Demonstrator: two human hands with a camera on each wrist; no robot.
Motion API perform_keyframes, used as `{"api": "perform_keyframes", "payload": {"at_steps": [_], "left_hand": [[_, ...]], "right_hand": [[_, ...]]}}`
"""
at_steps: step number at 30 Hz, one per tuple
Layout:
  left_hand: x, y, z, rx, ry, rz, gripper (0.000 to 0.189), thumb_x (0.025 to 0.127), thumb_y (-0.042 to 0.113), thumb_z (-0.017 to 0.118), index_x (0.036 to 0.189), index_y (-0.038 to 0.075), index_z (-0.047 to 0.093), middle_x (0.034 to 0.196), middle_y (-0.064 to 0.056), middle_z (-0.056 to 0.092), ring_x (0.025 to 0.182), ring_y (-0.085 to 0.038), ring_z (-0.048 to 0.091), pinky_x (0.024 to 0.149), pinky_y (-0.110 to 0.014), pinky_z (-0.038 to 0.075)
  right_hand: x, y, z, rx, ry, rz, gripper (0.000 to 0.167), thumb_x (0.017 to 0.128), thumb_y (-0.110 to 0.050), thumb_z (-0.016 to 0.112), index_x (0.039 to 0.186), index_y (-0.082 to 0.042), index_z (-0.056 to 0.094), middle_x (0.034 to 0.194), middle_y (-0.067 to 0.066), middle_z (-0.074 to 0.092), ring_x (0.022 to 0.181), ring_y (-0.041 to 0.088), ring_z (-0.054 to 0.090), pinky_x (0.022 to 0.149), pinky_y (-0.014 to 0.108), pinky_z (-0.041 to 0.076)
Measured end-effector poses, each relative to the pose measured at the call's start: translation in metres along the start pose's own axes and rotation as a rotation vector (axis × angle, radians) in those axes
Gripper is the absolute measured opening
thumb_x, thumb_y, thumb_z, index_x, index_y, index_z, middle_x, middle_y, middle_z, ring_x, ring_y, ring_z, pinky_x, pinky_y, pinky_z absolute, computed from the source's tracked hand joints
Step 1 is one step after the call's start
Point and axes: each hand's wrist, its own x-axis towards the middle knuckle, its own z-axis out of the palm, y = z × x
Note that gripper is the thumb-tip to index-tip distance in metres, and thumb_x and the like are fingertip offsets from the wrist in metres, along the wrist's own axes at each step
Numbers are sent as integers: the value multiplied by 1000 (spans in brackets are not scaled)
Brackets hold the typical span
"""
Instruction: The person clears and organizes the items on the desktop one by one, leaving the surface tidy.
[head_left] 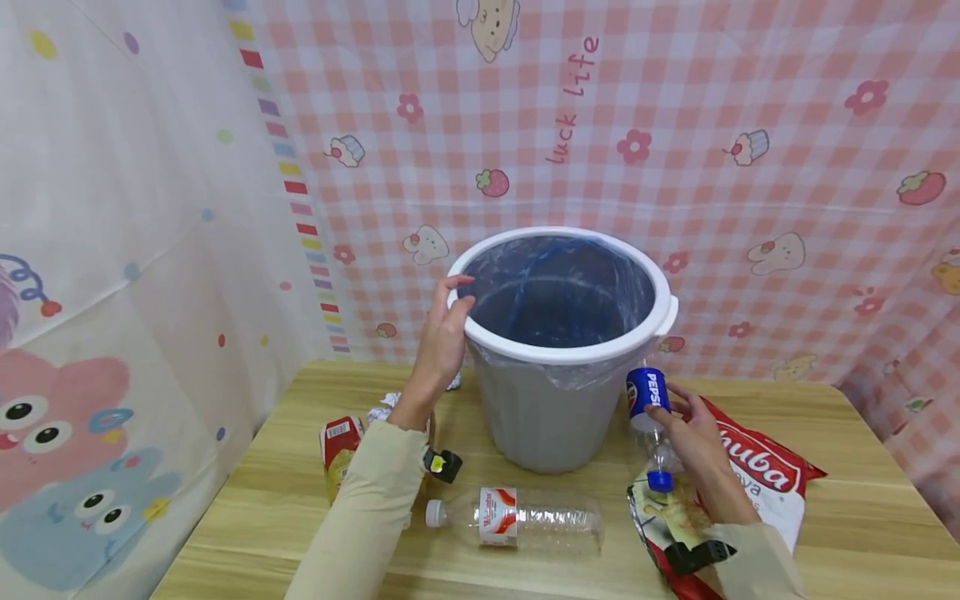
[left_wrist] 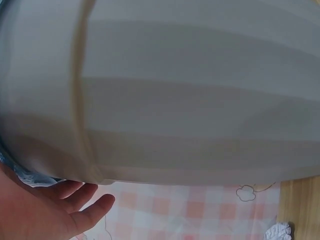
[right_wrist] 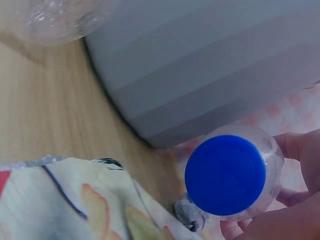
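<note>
Bin duty at the wooden table [head_left: 847,533], basically. Our left hand [head_left: 442,337] has its fingers hooked over the white rim of the grey trash bin [head_left: 551,417], thumb outside, which looks like it's there to keep the bin from sliding or tipping while the other hand works. The bin stands upright near the back of the table with a clear liner bag folded over its edge, so the mouth is wide open.

Our right hand [head_left: 693,437] is wrapped around an empty Pepsi bottle [head_left: 649,417], held just beside the bin's right wall and below the rim. The blue cap [right_wrist: 225,175] points down toward us and the base tilts up, probably just how it came off the table.

Still lying around: a clear water bottle [head_left: 517,518] on its side in front of the bin, a red snack bag [head_left: 765,479] under our right wrist, another crumpled wrapper [head_left: 339,446] behind our left sleeve, and a wad of foil [head_left: 386,407] near the bin's left side. All within easy reach, which makes sense with the bin parked in the middle.
</note>
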Motion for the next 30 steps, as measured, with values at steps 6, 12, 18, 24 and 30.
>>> {"api": "perform_keyframes", "payload": {"at_steps": [6,12,18,24,30], "left_hand": [[0,0,-1,5,5,-8,35,99,26,43,131,15,51,149,-10,44,135,-23,41,113,-44,30],[1,-1,1,-19,2,-3,35,99,23,44,130,11,51,149,-12,43,136,-24,41,114,-43,30],[1,0,3,0,32,-25,34,98,24,44,128,13,53,146,-12,47,129,-25,47,110,-44,34],[0,3,2,74,54,-46,33,97,25,43,126,17,55,139,-11,54,115,-27,53,101,-46,39],[0,6,-1,126,51,-37,32,97,23,42,125,17,55,139,-9,54,116,-26,52,102,-46,39]], "right_hand": [[-3,-9,-5,56,0,-16,73,99,-28,59,158,-12,20,152,23,33,128,33,44,84,24,45],[-6,-17,-13,84,27,8,75,99,-30,57,159,-16,14,154,21,31,126,30,44,90,29,43],[-10,-28,-21,117,42,20,77,99,-31,58,159,-21,11,150,14,34,82,13,56,61,26,44],[-16,-39,-29,202,28,-15,76,99,-29,57,158,-21,11,142,11,32,67,11,56,51,26,45],[-21,-51,-35,288,40,-18,76,99,-34,58,159,-27,12,151,13,25,101,15,52,71,23,51]]}}
